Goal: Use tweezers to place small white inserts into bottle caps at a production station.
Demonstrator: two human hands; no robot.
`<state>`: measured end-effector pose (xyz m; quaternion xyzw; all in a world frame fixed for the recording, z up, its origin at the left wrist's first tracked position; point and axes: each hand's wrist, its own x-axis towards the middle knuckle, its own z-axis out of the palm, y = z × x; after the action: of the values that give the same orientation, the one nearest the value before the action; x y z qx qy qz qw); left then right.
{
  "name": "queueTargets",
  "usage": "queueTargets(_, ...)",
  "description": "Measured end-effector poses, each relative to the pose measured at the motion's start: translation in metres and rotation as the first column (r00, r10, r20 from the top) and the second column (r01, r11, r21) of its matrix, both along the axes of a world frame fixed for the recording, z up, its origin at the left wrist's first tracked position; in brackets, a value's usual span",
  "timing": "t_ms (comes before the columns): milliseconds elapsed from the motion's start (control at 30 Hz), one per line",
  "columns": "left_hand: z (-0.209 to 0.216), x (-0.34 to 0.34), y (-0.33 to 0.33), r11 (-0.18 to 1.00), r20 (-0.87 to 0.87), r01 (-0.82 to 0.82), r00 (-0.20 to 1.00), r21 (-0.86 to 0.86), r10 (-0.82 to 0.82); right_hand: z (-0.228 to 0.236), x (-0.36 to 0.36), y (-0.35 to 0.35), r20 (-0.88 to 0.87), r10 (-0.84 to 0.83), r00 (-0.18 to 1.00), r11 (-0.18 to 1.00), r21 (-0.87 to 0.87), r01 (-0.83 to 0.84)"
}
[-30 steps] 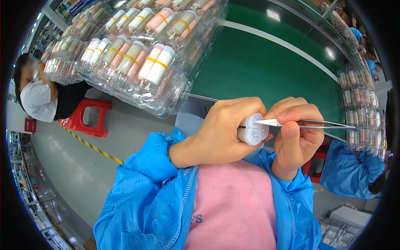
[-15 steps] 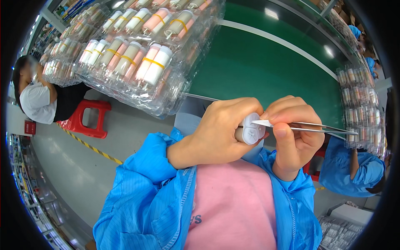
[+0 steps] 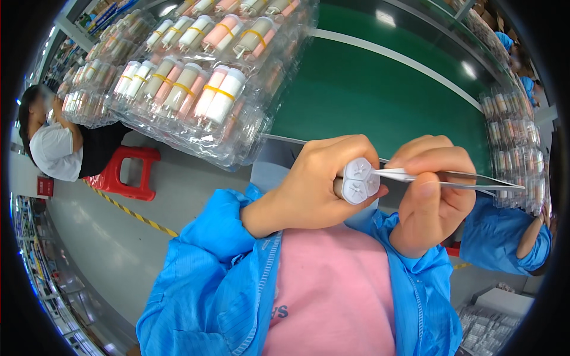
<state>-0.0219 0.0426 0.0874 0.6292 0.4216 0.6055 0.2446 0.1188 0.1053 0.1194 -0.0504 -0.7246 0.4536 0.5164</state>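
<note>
My left hand (image 3: 314,184) is wrapped round a bundle of capped cylinders (image 3: 359,180). Three round, whitish translucent ends face up, with small star-like marks in them. The sides of the bundle are mostly hidden by my fingers. Between thumb and fingers, my right hand (image 3: 432,184) pinches metal tweezers (image 3: 475,181). Their pale tips lie close together at the right edge of the bundle; I cannot tell whether they touch it. The rear ends of the tweezers point right.
Stacked clear plastic trays (image 3: 196,142) hold pink, white and grey cylinders banded in yellow. Beyond lies a green work surface (image 3: 380,89). More filled trays (image 3: 516,148) stand at right. A red stool (image 3: 132,172) and a seated person (image 3: 53,139) are left; a blue-clad person (image 3: 502,234) is right.
My right hand and the tweezers have shifted right, drawing the tips from over the cylinder ends to their edge. The bundle's ends now show more fully.
</note>
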Motion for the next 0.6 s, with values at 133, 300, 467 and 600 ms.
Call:
queueTargets(133,-0.006,0.000,0.001,1.000,0.040,0.009,0.999,-0.016,-0.008,-0.004,-0.003,-0.007,0.018,-0.103,0.994,0.993,-0.051,0.104)
queueTargets(300,-0.004,-0.002,0.000,1.000,0.035,0.016,0.999,0.001,-0.016,-0.010,-0.001,-0.008,0.027,-0.047,0.999,0.997,-0.066,0.049)
queueTargets(467,-0.006,-0.003,0.001,1.000,0.000,0.001,1.000,0.000,-0.001,-0.016,0.001,-0.002,-0.010,0.005,1.000,0.997,-0.078,-0.006)
queueTargets(600,-0.005,0.001,-0.001,0.997,0.074,0.059,0.996,-0.058,-0.055,-0.020,-0.002,0.003,-0.069,-0.052,0.996,0.984,-0.173,0.040)
